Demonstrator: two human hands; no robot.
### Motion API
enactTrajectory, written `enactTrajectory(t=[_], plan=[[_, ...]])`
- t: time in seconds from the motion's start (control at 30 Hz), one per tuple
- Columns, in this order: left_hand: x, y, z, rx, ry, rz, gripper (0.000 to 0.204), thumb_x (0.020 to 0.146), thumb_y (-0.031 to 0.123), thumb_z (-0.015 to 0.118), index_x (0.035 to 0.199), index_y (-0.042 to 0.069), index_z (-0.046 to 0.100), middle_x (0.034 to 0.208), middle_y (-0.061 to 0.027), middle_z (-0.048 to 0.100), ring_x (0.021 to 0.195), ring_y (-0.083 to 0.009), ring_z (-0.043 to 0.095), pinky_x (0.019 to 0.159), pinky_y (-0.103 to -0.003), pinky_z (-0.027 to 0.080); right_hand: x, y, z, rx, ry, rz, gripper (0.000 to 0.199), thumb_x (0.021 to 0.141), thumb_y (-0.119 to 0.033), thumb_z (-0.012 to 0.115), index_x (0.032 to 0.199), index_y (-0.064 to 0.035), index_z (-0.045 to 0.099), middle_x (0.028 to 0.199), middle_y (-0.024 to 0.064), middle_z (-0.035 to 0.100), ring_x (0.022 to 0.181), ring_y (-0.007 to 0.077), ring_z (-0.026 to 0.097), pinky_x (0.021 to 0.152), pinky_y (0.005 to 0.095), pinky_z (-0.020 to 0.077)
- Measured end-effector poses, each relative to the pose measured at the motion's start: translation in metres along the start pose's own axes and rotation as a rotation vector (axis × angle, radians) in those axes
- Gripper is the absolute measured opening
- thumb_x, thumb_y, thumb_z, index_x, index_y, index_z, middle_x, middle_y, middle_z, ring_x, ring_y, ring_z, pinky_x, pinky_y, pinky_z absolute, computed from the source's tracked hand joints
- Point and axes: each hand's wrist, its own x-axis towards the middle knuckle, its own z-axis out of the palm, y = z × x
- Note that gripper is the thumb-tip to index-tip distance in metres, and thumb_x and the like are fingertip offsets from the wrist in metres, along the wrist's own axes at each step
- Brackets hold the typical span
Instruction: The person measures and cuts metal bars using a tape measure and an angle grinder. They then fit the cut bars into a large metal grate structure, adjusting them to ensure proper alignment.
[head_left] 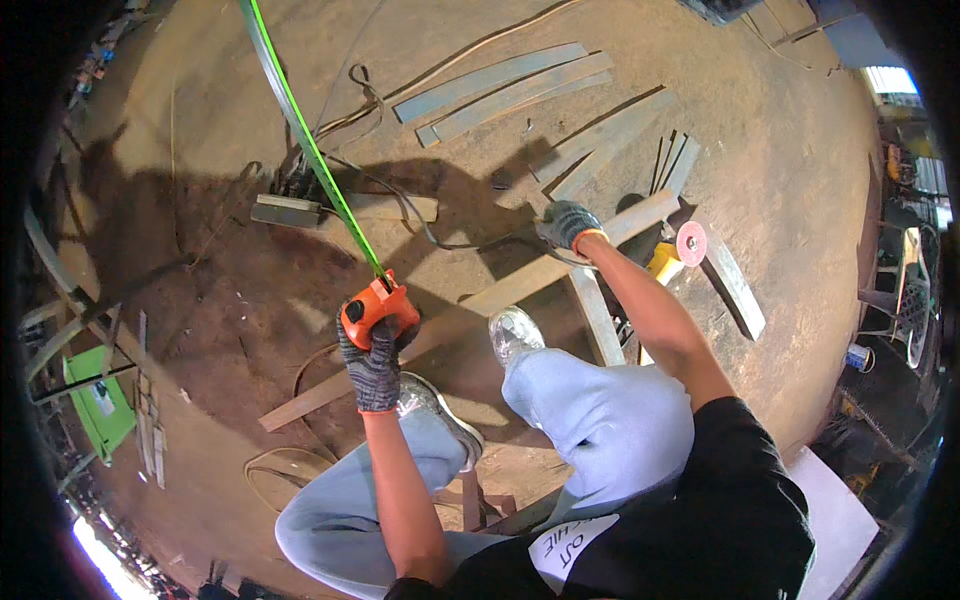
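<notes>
My left hand (372, 372), in a grey knit glove, grips an orange tape measure (378, 312). Its green blade (318, 160) is drawn out and runs up and away to the far left. My right hand (570, 225), gloved alike, is closed just beyond a long rectangular metal bar (520, 288); whatever its fingers may hold is hidden. The bar lies slantwise in front of me, passing near my shoes. To the right of that hand sits a yellow angle grinder (664, 262) with a pink disc (691, 243).
Flat metal strips (490, 82) lie on the brown floor at the far side, with more metal pieces (610, 140) nearer my right hand. A black cable (425, 225) winds across the floor. A short metal piece (735, 285) lies right of the grinder. Far left is a green panel (105, 405).
</notes>
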Motion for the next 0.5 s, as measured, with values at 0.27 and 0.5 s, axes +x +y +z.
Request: enactTrajectory(t=[0.27, 0.5], plan=[[0.001, -0.004, -0.006, 0.002, -0.031, -0.048, 0.054, 0.078, 0.013, 0.071, 0.123, 0.011, 0.041, 0.116, -0.0081, 0.05, 0.102, -0.0237, 0.055, 0.077, -0.041, 0.056, 0.073, -0.046, -0.036, -0.15, 0.108, -0.112, 0.056, 0.08, -0.045, 0.053, 0.118, -0.0036, 0.053, 0.102, 0.0219, 0.063, 0.096, 0.0358, 0.06, 0.083, 0.0435, 0.0463], [0.003, 0.004, -0.006, 0.029, 0.0, -0.045, 0.053, 0.079, 0.009, 0.07, 0.122, 0.011, 0.04, 0.114, -0.0085, 0.05, 0.1, -0.0222, 0.055, 0.077, -0.041, 0.056, 0.039, -0.011, -0.048, -0.243, 0.178, -0.069, 0.056, 0.088, -0.047, 0.041, 0.13, -0.0095, 0.043, 0.103, 0.0217, 0.063, 0.098, 0.0357, 0.059, 0.093, 0.0427, 0.0378]])
